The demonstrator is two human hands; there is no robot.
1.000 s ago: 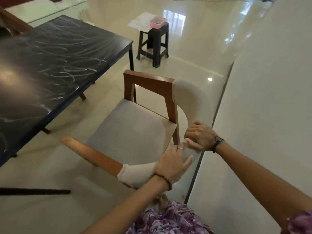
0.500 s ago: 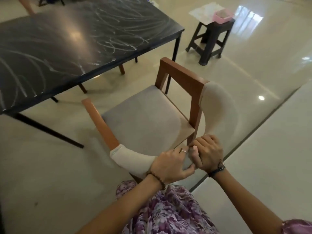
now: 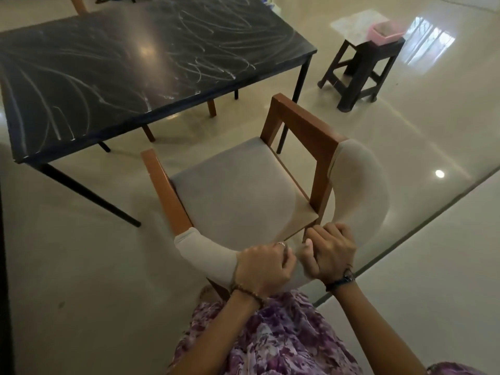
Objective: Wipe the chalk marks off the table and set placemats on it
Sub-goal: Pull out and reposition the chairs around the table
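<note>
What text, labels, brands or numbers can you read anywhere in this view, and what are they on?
None: no readable word, label, brand or number shows.
Black rectangular table: only white chalk scribbles, no letters.
Pink plastic tub on the dark wooden stool: no visible print.
Wooden armchair with grey padded seat, gripped by left hand and right hand: no label visible.

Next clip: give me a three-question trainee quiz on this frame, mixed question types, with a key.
1. True or false: the black rectangular table is already wiped clean.
2. What do the left hand and right hand hold? A) a placemat B) the padded backrest of the wooden armchair C) a cloth
3. Fill in: the pink plastic tub sits on the dark ____.

Key: 1 false, chalk scribbles still cover it; 2 B, each hand has a grip on it; 3 stool.
</note>
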